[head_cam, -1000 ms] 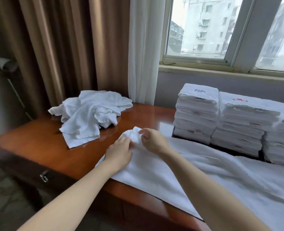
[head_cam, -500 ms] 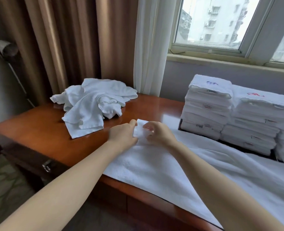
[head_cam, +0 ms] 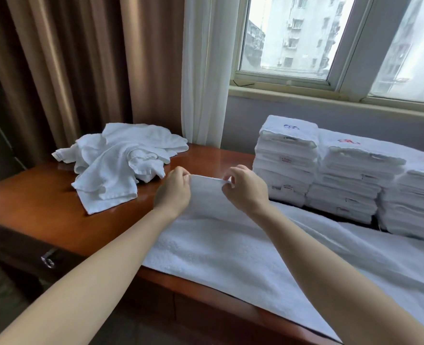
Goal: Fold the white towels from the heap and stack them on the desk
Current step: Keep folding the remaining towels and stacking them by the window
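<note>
A long white towel (head_cam: 221,247) lies spread across the wooden desk (head_cam: 31,202), running off to the right. Its far left end is lifted a little off the desk. My left hand (head_cam: 174,194) pinches that end's left corner and my right hand (head_cam: 246,189) pinches its right corner, with the short edge stretched taut between them. A crumpled heap of white towels (head_cam: 117,160) sits on the desk to the left of my hands. Stacks of folded white towels (head_cam: 330,175) stand in a row behind the spread towel, at the right.
Brown curtains (head_cam: 69,66) and a white sheer curtain (head_cam: 203,70) hang behind the desk. A window (head_cam: 305,38) with a sill runs above the stacks. A metal drawer handle (head_cam: 47,260) shows on the desk's front at the left.
My hands have drawn apart along the towel's end and lifted it, so the bunched corner is now a taut, straight edge. The view has shifted slightly.
</note>
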Motion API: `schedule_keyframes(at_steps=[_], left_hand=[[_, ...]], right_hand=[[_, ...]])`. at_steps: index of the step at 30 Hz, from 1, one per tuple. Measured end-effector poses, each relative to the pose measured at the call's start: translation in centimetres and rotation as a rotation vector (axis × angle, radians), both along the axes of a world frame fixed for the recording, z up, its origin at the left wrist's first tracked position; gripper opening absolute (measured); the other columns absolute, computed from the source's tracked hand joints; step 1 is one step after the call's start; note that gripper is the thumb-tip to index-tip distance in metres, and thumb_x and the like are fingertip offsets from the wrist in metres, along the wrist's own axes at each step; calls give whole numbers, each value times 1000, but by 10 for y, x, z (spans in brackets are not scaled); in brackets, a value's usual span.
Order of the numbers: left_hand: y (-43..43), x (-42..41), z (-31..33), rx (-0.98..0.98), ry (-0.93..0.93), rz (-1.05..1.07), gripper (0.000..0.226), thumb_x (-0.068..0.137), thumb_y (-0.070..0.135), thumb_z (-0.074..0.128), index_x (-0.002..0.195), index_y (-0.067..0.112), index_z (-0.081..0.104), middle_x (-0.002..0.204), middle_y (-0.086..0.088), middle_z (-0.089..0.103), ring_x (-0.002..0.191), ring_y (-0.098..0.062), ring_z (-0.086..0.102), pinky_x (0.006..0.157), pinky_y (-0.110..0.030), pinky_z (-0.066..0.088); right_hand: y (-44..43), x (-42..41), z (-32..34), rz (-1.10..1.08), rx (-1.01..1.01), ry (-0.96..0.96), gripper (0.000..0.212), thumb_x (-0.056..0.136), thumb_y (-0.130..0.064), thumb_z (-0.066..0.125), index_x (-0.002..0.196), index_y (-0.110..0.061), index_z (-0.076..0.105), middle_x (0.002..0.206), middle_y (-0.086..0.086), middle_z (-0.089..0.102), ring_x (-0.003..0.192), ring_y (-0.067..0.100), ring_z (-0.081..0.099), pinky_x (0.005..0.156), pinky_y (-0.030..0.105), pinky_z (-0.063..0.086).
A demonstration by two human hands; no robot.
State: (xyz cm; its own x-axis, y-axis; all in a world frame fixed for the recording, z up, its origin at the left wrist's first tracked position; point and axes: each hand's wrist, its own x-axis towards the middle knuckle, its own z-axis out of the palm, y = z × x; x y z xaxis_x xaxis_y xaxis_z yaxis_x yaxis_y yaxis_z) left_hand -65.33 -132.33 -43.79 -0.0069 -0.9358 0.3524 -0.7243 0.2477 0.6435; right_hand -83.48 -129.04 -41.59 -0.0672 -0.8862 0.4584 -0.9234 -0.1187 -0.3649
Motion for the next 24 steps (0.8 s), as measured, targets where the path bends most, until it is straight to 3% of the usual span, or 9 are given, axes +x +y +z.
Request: schedule_keyframes(at_steps=[4, 7, 9, 12, 14, 17, 21, 24], left_hand=[[4, 0, 18, -101, 69, 50, 17, 100, 21, 33, 96, 18, 49, 94, 2, 56, 87, -23, 53, 71, -33, 38], [7, 7, 20, -109, 13, 112, 24, 96, 26, 32, 86, 18, 53, 86, 4, 56, 78, -21, 50, 63, -32, 31], [8, 13, 19, -102, -92, 161, 35, 93, 33, 30, 78, 17, 57, 86, 1, 54, 77, -24, 48, 62, -32, 32], [9, 15, 13, -112, -142, 182, 38, 94, 37, 36, 72, 16, 60, 88, -1, 55, 78, -25, 49, 63, -32, 33], [9, 12, 9, -91, -159, 116, 28, 94, 35, 43, 80, 21, 63, 94, 3, 57, 85, -22, 52, 64, -31, 36], [8, 0, 2, -56, -234, -57, 20, 95, 31, 47, 101, 29, 65, 106, 8, 62, 102, -18, 55, 78, -33, 45], [-2, -22, -6, -20, -347, -230, 31, 98, 24, 45, 125, 28, 59, 128, 7, 61, 121, -18, 51, 98, -33, 42], [-10, -39, -12, 12, -370, -336, 39, 99, 16, 40, 134, 24, 54, 137, 4, 57, 128, -18, 49, 104, -33, 39]], right_hand=[[5, 8, 19, 62, -68, -39, 16, 76, -22, 57, 87, -28, 67, 87, -11, 60, 76, 15, 52, 59, 26, 34], [13, 13, 22, 136, 116, -111, 10, 71, -33, 61, 77, -26, 65, 72, -13, 62, 67, 9, 58, 54, 23, 40], [20, 16, 19, 201, 287, -182, 21, 69, -43, 59, 74, -24, 66, 64, -8, 67, 56, 8, 65, 52, 24, 51], [20, 13, 13, 135, 258, -180, 18, 78, -40, 55, 74, -25, 66, 64, -9, 66, 62, 11, 66, 57, 26, 50], [17, 6, 9, 55, 204, -131, 15, 86, -31, 54, 81, -28, 68, 74, -13, 64, 78, 13, 63, 59, 25, 42], [13, -9, 3, -12, 197, -95, 25, 90, -20, 47, 99, -25, 70, 96, -9, 68, 92, 18, 61, 70, 31, 49], [5, -28, -7, -63, 343, 24, 32, 90, -13, 41, 110, -20, 66, 114, -1, 68, 106, 25, 60, 84, 37, 52], [0, -40, -19, -81, 441, 73, 27, 94, -21, 39, 107, -22, 63, 112, -1, 66, 106, 25, 59, 78, 34, 46]])
